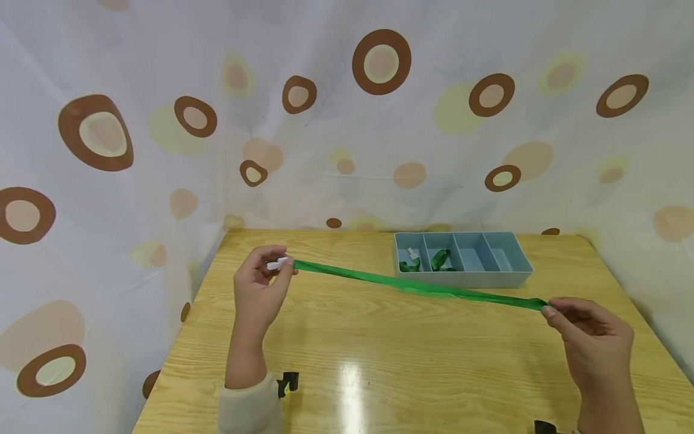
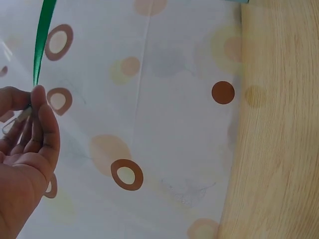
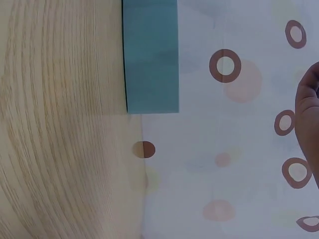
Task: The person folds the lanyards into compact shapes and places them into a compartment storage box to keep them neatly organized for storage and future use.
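A green lanyard (image 1: 374, 278) is stretched in mid-air between both hands, sloping down to the right. My left hand (image 1: 262, 280) pinches its end beside a white clip (image 1: 276, 264), between thumb and fingers. In the left wrist view, the green strap (image 2: 42, 42) runs upward from the fingertips of the left hand (image 2: 32, 149), and the clip is partly hidden among the fingers. At the other end, my right hand (image 1: 596, 337) pinches the strap between thumb and index finger. Only an edge of the right hand (image 3: 309, 114) shows in the right wrist view.
A blue-grey box (image 1: 461, 278) with several compartments stands at the back right of the wooden table (image 1: 379, 349). Its two left compartments hold green straps (image 1: 440, 259), one with a white clip (image 1: 414, 254). A patterned curtain (image 1: 325, 132) hangs behind and beside the table.
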Tool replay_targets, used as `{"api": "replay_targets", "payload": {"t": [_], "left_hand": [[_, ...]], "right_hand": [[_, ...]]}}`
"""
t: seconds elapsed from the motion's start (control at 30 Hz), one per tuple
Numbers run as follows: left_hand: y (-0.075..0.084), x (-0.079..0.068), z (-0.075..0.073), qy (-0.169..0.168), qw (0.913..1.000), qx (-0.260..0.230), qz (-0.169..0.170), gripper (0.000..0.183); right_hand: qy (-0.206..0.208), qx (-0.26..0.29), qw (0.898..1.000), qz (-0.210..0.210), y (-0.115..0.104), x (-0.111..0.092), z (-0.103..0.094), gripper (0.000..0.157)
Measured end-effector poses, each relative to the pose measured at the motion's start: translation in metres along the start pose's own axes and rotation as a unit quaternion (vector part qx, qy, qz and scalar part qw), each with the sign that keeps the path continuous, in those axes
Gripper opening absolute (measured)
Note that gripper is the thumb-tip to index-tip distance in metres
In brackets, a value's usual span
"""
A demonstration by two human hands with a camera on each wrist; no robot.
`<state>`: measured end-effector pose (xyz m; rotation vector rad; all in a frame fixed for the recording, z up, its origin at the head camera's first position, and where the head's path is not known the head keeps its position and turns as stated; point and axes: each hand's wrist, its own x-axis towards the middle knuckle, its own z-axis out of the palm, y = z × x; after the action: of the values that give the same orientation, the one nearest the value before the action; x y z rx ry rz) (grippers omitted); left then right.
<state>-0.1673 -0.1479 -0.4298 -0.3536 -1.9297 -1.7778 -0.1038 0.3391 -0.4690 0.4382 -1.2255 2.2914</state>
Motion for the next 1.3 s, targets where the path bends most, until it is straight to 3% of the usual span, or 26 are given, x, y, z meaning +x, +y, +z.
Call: {"api": "replay_targets", "payload": {"t": [0.1, 0.2, 0.4, 0.5, 0.63, 0.8, 0.93, 1.2, 1.3], "left_hand": [[-0.001, 0.0, 0.001, 0.01, 1.0, -0.001, 0.002, 0.02], [-0.001, 0.0, 0.002, 0.018, 0.9998, -0.004, 0.001, 0.019], [-0.003, 0.0, 0.006, 0.038, 0.9992, -0.015, -0.004, 0.021], [-0.005, 0.0, 0.007, 0.043, 0.999, -0.014, 0.002, 0.021], [-0.007, 0.0, 0.007, 0.048, 0.9988, -0.006, 0.011, 0.022], [-0.007, 0.0, 0.007, 0.054, 0.9984, -0.006, 0.011, 0.022], [-0.007, 0.0, 0.006, 0.057, 0.9983, -0.006, 0.01, 0.024], [-0.008, 0.001, 0.006, 0.059, 0.9982, -0.009, -0.01, 0.028], [-0.008, 0.001, 0.006, 0.059, 0.9981, -0.009, -0.016, 0.03]], "right_hand": [[0.004, -0.026, 1.0, 0.004, 0.0, -0.001, 0.0, 0.027], [-0.009, -0.013, 1.0, 0.01, 0.0, -0.002, -0.001, 0.027], [-0.096, 0.068, 0.993, 0.002, 0.003, -0.002, -0.006, 0.035], [-0.102, 0.101, 0.99, -0.002, 0.005, -0.001, -0.006, 0.035], [-0.081, 0.092, 0.992, -0.006, 0.006, -0.001, -0.006, 0.034], [-0.026, 0.021, 0.999, 0.001, 0.006, -0.002, -0.001, 0.028], [0.012, -0.023, 0.999, 0.022, 0.004, -0.001, 0.005, 0.028], [0.035, -0.071, 0.997, 0.02, 0.002, 0.0, 0.008, 0.025], [0.028, -0.051, 0.998, 0.017, 0.001, 0.001, 0.004, 0.024]]}}
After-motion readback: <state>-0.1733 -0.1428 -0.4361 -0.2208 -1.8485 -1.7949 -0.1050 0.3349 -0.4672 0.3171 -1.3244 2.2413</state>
